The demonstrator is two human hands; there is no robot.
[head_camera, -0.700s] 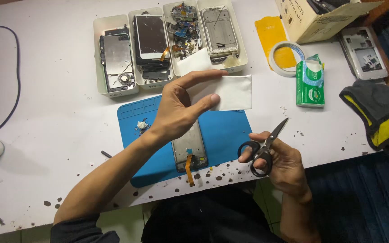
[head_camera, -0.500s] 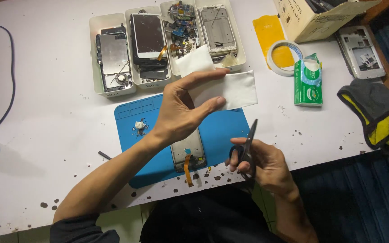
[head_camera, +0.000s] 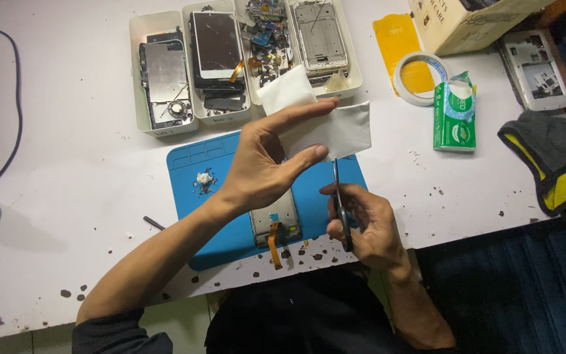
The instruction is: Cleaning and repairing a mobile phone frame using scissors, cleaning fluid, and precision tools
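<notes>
— Counted on the white, speckled counter [head_camera: 67,164]?
— Three white plastic trays [head_camera: 165,124] side by side at the far edge, filled with flat phone parts: metal frames, a cracked glass screen, loose small components. One blue rubbery rectangular mat [head_camera: 204,164], with one phone frame [head_camera: 275,219] and its orange ribbon cable lying on it. One roll of white tape [head_camera: 420,78], one green paper packet [head_camera: 454,118], one grey-and-yellow cloth glove [head_camera: 551,164], one cardboard box [head_camera: 466,23].
— And the hands?
— Two. Left hand [head_camera: 257,170]: fingers pinching one thin white rectangular sheet [head_camera: 342,131], held flat above the mat's far edge. Right hand [head_camera: 365,223]: fingers wrapped through the handles of one pair of slim black-handled scissors [head_camera: 339,203], blades upright and narrow, tips just meeting the sheet's near edge.
</notes>
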